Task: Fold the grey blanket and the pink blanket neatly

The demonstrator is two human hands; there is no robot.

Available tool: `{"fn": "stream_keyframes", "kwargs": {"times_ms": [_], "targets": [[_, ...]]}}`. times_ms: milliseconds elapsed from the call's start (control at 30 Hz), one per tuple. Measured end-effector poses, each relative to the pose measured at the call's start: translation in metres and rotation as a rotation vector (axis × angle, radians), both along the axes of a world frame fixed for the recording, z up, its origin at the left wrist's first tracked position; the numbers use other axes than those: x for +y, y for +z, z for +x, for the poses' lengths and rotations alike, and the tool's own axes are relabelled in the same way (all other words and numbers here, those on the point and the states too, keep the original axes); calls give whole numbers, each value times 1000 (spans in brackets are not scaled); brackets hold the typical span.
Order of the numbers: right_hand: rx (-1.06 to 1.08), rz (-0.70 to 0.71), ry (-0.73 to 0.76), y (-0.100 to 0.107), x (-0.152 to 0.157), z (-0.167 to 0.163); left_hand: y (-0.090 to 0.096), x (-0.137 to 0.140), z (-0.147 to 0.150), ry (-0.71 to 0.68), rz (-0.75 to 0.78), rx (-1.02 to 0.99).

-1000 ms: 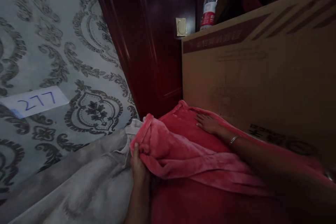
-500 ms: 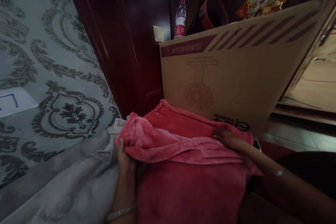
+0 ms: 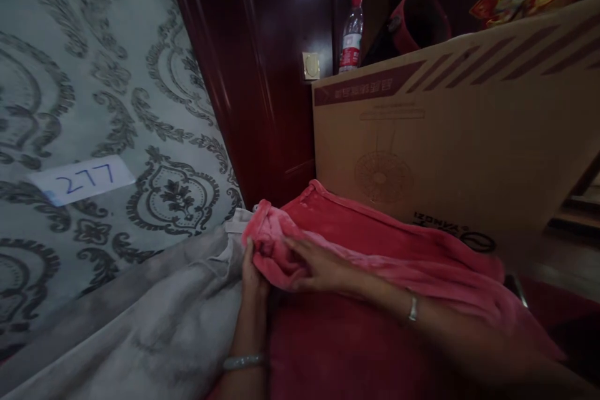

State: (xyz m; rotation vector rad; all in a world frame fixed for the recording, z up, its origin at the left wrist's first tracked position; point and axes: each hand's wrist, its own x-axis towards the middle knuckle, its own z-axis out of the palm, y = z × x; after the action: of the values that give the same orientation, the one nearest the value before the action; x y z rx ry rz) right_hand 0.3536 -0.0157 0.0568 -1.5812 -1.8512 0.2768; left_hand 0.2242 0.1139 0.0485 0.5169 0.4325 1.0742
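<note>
A pinkish-red plush blanket (image 3: 351, 215) lies across the middle, its near edge turned over in a rumpled fold. My left hand (image 3: 255, 269) is closed on the left corner of that fold, thumb on top and the other fingers partly hidden beneath. Just right of it, my right hand (image 3: 323, 265) rests on the same fold, fingers stretched out and thumb spread apart against the cloth. Beside my left forearm a grey plush cloth (image 3: 154, 325) spreads out, reaching up to the blanket's corner.
Behind the blanket stands a large cardboard box (image 3: 450, 137), with a red-capped plastic bottle (image 3: 351, 37) at its left end. A dark red wooden panel (image 3: 276, 94) and a patterned wall (image 3: 107, 81) bearing a paper label marked 277 (image 3: 87, 180) close off the left.
My right hand has moved left along the fold, from the blanket's right side to beside my left hand. The view has turned left, so more wall shows. My left hand keeps its grip.
</note>
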Motion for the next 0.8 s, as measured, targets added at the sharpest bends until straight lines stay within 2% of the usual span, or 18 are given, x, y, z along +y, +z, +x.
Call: {"fn": "stream_keyframes", "kwargs": {"times_ms": [100, 167, 233, 267, 367, 433, 500, 633, 700, 733, 800], "targets": [[-155, 6, -47, 4, 35, -35, -4, 0, -1, -16, 81, 0], [-209, -22, -79, 14, 56, -29, -7, 1, -1, 9, 165, -11], [-231, -73, -131, 37, 77, 6, -11, 1, -1, -18, 237, 15], [-237, -135, -265, 52, 86, 31, -13, 1, -1, -40, 264, 54], [-262, -103, -611, 94, 103, 115, -23, 1, -1, -55, 345, 234], [-300, -76, -788, 100, 108, 151, -30, 1, 0, -31, 406, 337], [-360, -42, -817, 79, 110, 159, -36, 2, 1, -32, 470, 402], [-470, -75, -562, -13, 119, 138, -41, 3, 2, -40, 620, 538], [-530, -180, -490, -52, 122, 141, -41, 3, 2, -23, 737, 622], [-530, -214, -514, -64, 122, 148, -41, 3, 2, -13, 797, 657], [-528, -253, -578, -73, 122, 168, -41, 3, 4, 14, 886, 704]]}}
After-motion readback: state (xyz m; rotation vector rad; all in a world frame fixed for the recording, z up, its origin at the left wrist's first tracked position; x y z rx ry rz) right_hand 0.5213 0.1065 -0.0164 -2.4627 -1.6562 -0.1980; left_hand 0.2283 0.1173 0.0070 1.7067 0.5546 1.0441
